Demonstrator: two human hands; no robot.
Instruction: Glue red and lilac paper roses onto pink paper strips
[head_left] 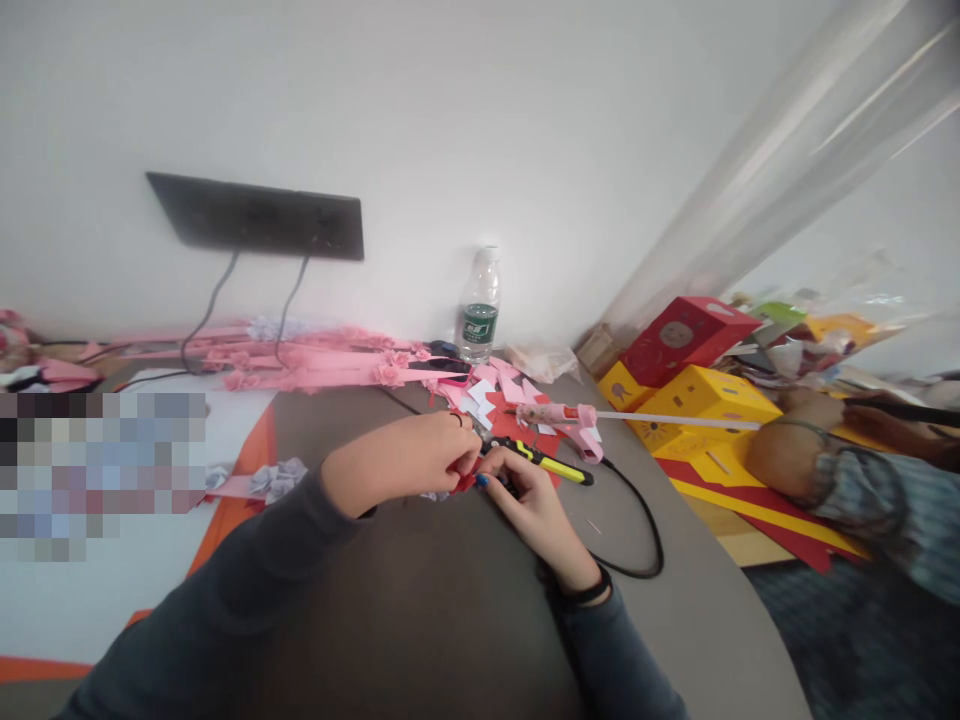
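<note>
Close together over the grey table, my left hand and my right hand are closed on a small piece of red folded paper. My fingers hide much of it, so its full shape cannot be made out. Just beyond my right hand lies a black-and-yellow handled tool. Behind that, a pink glue gun with a long white glue stick rests on red and white paper cuttings. Pale paper flowers show partly under my left hand.
A water bottle stands by the wall, beside pink paper flower stems. The glue gun's black cable loops right. Yellow and red boxes sit near another person's arm. White paper lies left.
</note>
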